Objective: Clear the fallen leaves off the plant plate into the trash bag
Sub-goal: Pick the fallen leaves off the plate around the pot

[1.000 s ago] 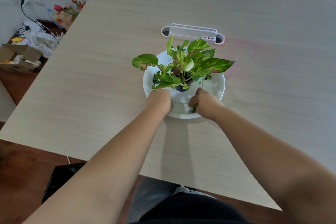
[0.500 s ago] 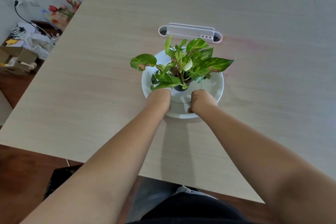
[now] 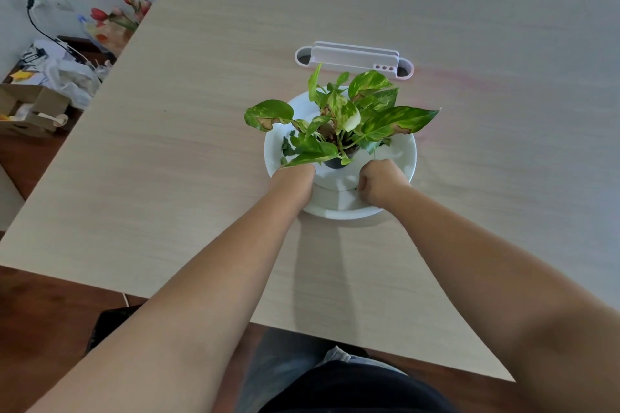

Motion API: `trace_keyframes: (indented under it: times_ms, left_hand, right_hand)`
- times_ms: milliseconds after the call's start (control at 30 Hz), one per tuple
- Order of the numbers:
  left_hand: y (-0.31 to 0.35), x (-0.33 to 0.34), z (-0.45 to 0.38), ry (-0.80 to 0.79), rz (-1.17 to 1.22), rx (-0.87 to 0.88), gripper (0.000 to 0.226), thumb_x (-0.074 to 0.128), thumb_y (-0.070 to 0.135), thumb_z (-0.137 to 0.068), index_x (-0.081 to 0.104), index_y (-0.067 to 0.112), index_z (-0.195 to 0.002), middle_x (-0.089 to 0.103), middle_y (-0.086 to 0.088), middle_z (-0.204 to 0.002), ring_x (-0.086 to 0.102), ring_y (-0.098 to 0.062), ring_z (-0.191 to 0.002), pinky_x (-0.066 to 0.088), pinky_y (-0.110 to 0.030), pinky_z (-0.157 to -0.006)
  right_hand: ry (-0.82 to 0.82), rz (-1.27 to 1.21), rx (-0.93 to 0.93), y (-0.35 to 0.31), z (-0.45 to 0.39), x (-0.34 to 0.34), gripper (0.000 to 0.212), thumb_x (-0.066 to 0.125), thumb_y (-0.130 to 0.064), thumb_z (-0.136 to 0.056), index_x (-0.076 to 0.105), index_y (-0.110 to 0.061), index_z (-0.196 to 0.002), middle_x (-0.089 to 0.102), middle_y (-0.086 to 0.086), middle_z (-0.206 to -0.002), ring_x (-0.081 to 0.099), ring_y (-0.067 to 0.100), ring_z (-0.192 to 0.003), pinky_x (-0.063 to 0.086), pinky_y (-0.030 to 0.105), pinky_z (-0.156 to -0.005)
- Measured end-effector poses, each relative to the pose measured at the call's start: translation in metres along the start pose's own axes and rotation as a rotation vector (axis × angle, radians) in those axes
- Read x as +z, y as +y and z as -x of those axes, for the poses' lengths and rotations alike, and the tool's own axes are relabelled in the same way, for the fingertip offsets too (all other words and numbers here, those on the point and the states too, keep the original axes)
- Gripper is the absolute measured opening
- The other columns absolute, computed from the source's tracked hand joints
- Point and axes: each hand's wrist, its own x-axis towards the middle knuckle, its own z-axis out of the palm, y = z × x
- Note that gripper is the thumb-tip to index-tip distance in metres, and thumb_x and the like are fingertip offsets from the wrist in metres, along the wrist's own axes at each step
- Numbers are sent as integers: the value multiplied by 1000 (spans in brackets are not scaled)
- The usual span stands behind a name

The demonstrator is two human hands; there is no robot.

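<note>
Head view: round white plant plate (image 3: 404, 157) on pale wooden bench (image 3: 188, 151). Right hand (image 3: 380, 183) clenched on plate; left hand (image 3: 295, 183) grip indeterminate. Dark fallen leaves (image 3: 288, 148) lie at plate's left.

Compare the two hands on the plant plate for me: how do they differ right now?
The right hand is curled into a closed fist on the near right of the plant plate, fully visible. The left hand reaches in under a low leaf, its fingers hidden. Both rest on the plate's near side, flanking the pot.
</note>
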Motion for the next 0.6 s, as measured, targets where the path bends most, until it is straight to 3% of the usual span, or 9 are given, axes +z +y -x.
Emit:
trace_keyframes:
  times_ms: [67, 133, 200, 267, 333, 433, 600]
  left_hand:
    - [-1, -1, 2, 49, 124, 20, 24, 50, 11, -94, 65, 8, -112, 59, -10, -122, 53, -29, -116, 43, -32, -86]
    - [-3, -3, 4, 156, 240, 46, 24, 50, 14, -92, 68, 10, -108, 63, -6, -118, 54, -26, -115, 42, -27, -83]
    - [-2, -10, 6, 189, 442, -8, 21, 52, 12, -88, 71, 10, -98, 69, -1, -103, 61, -20, -96, 45, -18, -68]
    - [0, -15, 12, 123, 681, -132, 16, 58, 6, -82, 73, 11, -84, 69, 5, -82, 59, -13, -72, 46, -14, -56]
    - [-2, -18, 19, 60, 839, -186, 18, 64, 1, -77, 72, 15, -70, 67, 5, -68, 60, -15, -65, 53, -23, -67]
    - [-14, -13, 35, 23, 1169, -209, 19, 72, -5, -74, 71, 13, -68, 68, -4, -71, 64, -22, -67, 57, -32, -75]
    - [-40, -10, 64, 97, 1562, -304, 17, 73, -8, -77, 70, 9, -78, 69, -5, -77, 67, -12, -63, 59, -18, -62]
  right_hand:
    - [98, -240, 72, 11, -2, -6, 6, 63, -10, -81, 68, -14, -80, 66, 4, -101, 62, 27, -100, 49, 26, -79]
    - [127, -419, 136, 23, -6, -19, 8, 69, -8, -76, 70, -16, -78, 65, 0, -91, 61, 20, -94, 45, 25, -77]
    - [138, -532, 185, 29, -3, -32, 10, 70, -9, -75, 73, -15, -82, 62, -4, -83, 56, 13, -82, 44, 23, -72]
    - [155, -747, 236, 31, 4, -34, 8, 72, -8, -72, 71, -16, -74, 64, -3, -76, 56, 12, -69, 47, 24, -66]
    - [140, -968, 277, 31, 11, -31, 13, 73, -4, -69, 70, -16, -67, 69, 3, -76, 59, 13, -64, 54, 28, -69]
    - [57, -1304, 288, 19, 26, -22, 16, 73, 6, -72, 66, -8, -70, 66, 7, -75, 61, 15, -66, 56, 21, -69]
    - [-88, -1706, 259, -25, 46, -8, 19, 64, 11, -81, 59, -5, -71, 60, 6, -66, 59, 14, -64, 54, 15, -59]
